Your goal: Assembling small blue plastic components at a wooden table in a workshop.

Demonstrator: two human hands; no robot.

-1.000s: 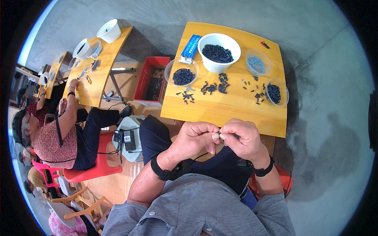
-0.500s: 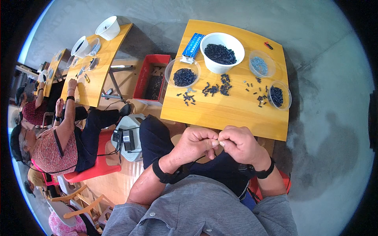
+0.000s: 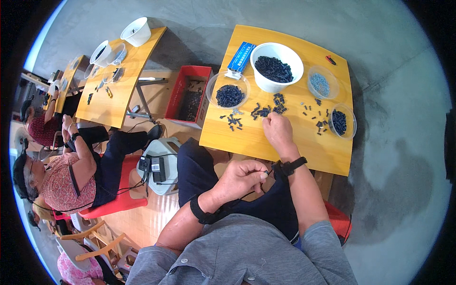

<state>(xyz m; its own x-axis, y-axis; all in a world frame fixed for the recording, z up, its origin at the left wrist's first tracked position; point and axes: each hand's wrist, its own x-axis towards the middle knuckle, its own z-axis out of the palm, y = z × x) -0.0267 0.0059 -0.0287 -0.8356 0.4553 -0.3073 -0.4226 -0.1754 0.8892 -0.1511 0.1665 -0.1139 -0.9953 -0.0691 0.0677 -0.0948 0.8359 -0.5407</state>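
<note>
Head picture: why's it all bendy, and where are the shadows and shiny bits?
Head view: its fisheye lens curves the yellow table and leaves corners black; soft shadows darken the grey surface at right; the wooden floor gleams at left.

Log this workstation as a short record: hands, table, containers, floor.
Left hand: pinching a small dark piece over the lap
Right hand: at the loose black pieces; grip hidden
Table: yellow, wood-look
Bowl: white, holding black pieces
Left tub: clear, black pieces
Upper right tub: clear, light-blue bits
Lower right tub: clear, black pieces
Box: blue, left of bowl
Floor: red bin left of table
</note>
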